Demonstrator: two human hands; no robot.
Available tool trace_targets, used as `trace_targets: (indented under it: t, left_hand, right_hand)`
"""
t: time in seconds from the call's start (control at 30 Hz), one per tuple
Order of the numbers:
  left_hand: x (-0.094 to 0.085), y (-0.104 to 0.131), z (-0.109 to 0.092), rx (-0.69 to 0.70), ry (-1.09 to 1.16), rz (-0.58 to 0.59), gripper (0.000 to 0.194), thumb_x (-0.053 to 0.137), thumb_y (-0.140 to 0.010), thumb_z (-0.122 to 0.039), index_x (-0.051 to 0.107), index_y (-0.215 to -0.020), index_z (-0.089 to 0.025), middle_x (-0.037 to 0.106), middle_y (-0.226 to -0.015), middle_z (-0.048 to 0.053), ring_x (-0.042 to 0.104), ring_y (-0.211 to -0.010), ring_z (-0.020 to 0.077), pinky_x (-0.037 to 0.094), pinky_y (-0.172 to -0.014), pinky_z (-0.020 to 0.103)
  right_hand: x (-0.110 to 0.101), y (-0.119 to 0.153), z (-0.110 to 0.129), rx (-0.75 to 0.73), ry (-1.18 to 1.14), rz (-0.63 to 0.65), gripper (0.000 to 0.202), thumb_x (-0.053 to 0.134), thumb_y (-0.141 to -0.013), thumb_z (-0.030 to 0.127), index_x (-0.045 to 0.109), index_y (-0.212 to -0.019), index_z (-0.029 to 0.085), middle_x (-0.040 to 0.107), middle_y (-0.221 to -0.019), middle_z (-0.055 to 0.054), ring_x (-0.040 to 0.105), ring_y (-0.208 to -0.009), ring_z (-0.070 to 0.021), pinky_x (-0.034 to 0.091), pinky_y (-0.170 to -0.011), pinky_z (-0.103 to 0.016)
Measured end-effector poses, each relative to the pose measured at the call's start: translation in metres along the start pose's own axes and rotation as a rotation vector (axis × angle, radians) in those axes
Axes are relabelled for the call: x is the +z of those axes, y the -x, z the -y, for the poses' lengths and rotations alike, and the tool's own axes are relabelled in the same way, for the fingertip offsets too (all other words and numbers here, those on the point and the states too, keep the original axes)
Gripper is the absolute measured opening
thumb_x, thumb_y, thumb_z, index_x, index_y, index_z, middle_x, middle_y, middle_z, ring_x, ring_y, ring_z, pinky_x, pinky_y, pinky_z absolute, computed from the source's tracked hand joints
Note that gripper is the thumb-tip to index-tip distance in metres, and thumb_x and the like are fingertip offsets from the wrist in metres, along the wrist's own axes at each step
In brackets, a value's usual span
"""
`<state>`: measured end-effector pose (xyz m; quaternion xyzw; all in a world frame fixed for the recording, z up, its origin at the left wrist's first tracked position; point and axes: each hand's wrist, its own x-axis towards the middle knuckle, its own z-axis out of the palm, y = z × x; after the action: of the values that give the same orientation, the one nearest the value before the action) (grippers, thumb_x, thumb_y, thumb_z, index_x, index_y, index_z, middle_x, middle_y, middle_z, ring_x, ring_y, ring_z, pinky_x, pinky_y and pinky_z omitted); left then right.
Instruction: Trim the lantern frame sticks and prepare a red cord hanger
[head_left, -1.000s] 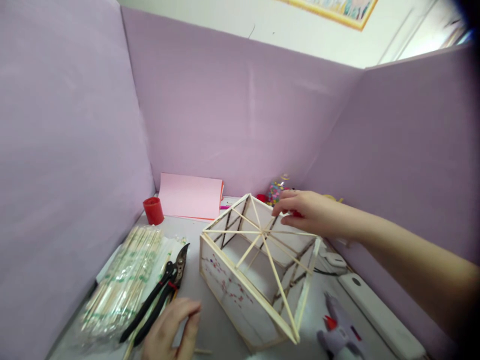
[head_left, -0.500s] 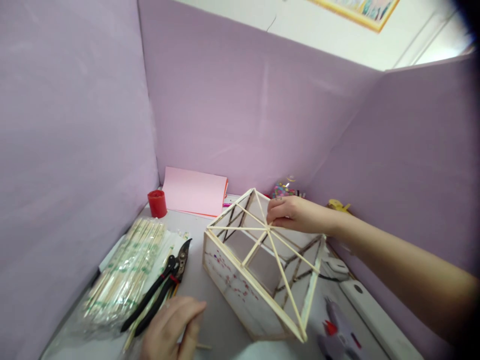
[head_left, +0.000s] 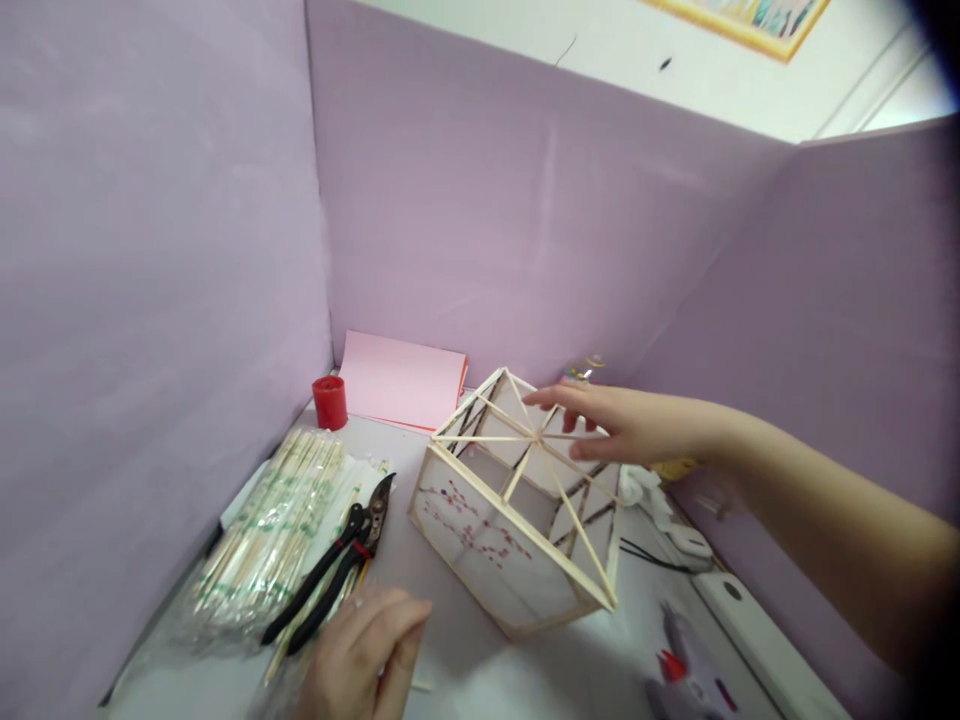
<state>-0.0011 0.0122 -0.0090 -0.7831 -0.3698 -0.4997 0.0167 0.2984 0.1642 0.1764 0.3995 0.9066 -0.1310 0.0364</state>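
A lantern-like box (head_left: 472,545) of pale wooden sticks with white panels, painted with pink blossoms and dark branches, stands on the table. Thin sticks (head_left: 536,438) cross its open top and meet at the middle. Over the far right of this top reaches my right hand (head_left: 630,425), its fingers apart and holding nothing; I cannot tell whether they touch the sticks. My left hand (head_left: 367,655) is near the front edge, fingers curled and thumb against the index finger. What it pinches, if anything, is hidden. A short stick end (head_left: 421,686) shows beside it.
Left lie a plastic-wrapped bundle of wooden chopsticks (head_left: 274,530) and black-handled pruning shears (head_left: 337,570). Behind stand a red candle (head_left: 330,402) and pink paper (head_left: 401,380). To the right are a glue gun (head_left: 686,665) and a white box-like device (head_left: 761,640). Purple panels enclose the table.
My right hand has opened from its pinch at the crossing of the sticks and drawn back slightly. The box has tilted a little. My left hand stays curled; the whole view has shifted.
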Motion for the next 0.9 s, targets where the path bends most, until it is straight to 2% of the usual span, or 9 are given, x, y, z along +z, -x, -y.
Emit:
trace_targets:
  t: [0.07, 0.17, 0.33, 0.4, 0.5, 0.57, 0.67, 0.77, 0.9]
  left_hand:
    - [0.000, -0.001, -0.002, 0.015, -0.005, 0.000, 0.014, 0.047, -0.098, -0.016, 0.061, -0.101, -0.018, 0.071, -0.080, 0.002, 0.069, -0.077, 0.0112, 0.054, -0.080, 0.021]
    - [0.000, -0.002, -0.005, 0.030, 0.027, 0.014, 0.016, 0.045, -0.098, -0.014, 0.060, -0.102, -0.019, 0.071, -0.078, 0.001, 0.068, -0.073, 0.0110, 0.054, -0.076, 0.022]
    - [-0.002, 0.000, -0.007, 0.064, 0.024, 0.023, 0.017, 0.046, -0.096, -0.011, 0.059, -0.105, -0.018, 0.071, -0.079, 0.001, 0.068, -0.072, 0.0123, 0.054, -0.074, 0.024]
    - [-0.003, 0.001, -0.007, 0.065, 0.027, 0.022, 0.019, 0.046, -0.095, -0.009, 0.059, -0.106, -0.018, 0.072, -0.081, 0.002, 0.067, -0.073, 0.0129, 0.054, -0.074, 0.025]
    - [-0.003, 0.003, -0.007, 0.061, 0.043, 0.037, 0.023, 0.047, -0.092, -0.006, 0.058, -0.108, -0.017, 0.072, -0.083, 0.003, 0.067, -0.075, 0.0141, 0.054, -0.073, 0.026]
    - [-0.003, 0.002, -0.009, 0.049, 0.042, 0.056, 0.026, 0.047, -0.090, -0.004, 0.058, -0.108, -0.017, 0.071, -0.084, 0.004, 0.067, -0.076, 0.0152, 0.054, -0.073, 0.027]
    - [-0.003, -0.001, -0.011, 0.059, 0.048, 0.081, 0.027, 0.045, -0.088, -0.003, 0.058, -0.107, -0.017, 0.071, -0.081, 0.003, 0.066, -0.071, 0.0155, 0.054, -0.070, 0.028]
    - [-0.003, -0.006, -0.014, 0.089, 0.058, 0.097, 0.025, 0.043, -0.088, -0.004, 0.057, -0.104, -0.018, 0.069, -0.077, 0.002, 0.064, -0.066, 0.0152, 0.053, -0.066, 0.028]
    - [-0.001, -0.008, -0.015, 0.090, 0.065, 0.123, 0.023, 0.044, -0.088, -0.004, 0.057, -0.101, -0.019, 0.065, -0.070, 0.000, 0.061, -0.061, 0.0151, 0.051, -0.061, 0.027]
  right_hand:
    - [0.001, 0.008, 0.014, 0.041, 0.056, 0.087, 0.069, 0.056, -0.079, 0.015, 0.039, -0.145, 0.025, 0.053, -0.137, -0.013, 0.060, -0.114, -0.0260, 0.050, -0.092, -0.036]
    - [0.006, 0.005, 0.027, 0.101, 0.112, 0.111, 0.077, 0.058, -0.073, 0.009, 0.036, -0.147, 0.023, 0.049, -0.142, -0.014, 0.055, -0.122, -0.0292, 0.045, -0.100, -0.040]
    - [0.016, -0.015, 0.034, 0.227, 0.023, 0.105, 0.075, 0.069, -0.073, 0.022, 0.039, -0.141, 0.019, 0.066, -0.120, -0.013, 0.065, -0.101, -0.0263, 0.049, -0.082, -0.033]
    - [0.023, -0.021, 0.034, 0.276, 0.048, 0.078, 0.066, 0.073, -0.071, 0.026, 0.047, -0.132, 0.018, 0.070, -0.108, -0.011, 0.066, -0.091, -0.0252, 0.047, -0.072, -0.030]
    - [0.031, -0.026, 0.033, 0.283, 0.073, -0.013, 0.033, 0.069, -0.074, 0.027, 0.059, -0.105, 0.020, 0.069, -0.090, -0.005, 0.063, -0.078, -0.0207, 0.040, -0.063, -0.027]
    - [0.029, -0.025, 0.032, 0.264, 0.076, -0.042, 0.017, 0.066, -0.074, 0.026, 0.059, -0.089, 0.021, 0.066, -0.079, -0.002, 0.059, -0.070, -0.0171, 0.036, -0.060, -0.026]
    - [0.011, -0.021, 0.032, 0.270, 0.110, -0.059, 0.013, 0.066, -0.073, 0.027, 0.057, -0.082, 0.021, 0.060, -0.070, 0.001, 0.053, -0.063, -0.0148, 0.034, -0.057, -0.026]
    - [-0.022, -0.017, 0.031, 0.312, 0.191, -0.071, 0.016, 0.065, -0.074, 0.033, 0.057, -0.084, 0.023, 0.060, -0.071, 0.001, 0.053, -0.063, -0.0152, 0.035, -0.057, -0.027]
    - [-0.067, -0.020, 0.029, 0.451, 0.300, -0.031, 0.021, 0.067, -0.074, 0.040, 0.058, -0.080, 0.022, 0.065, -0.074, -0.001, 0.058, -0.066, -0.0178, 0.038, -0.058, -0.029]
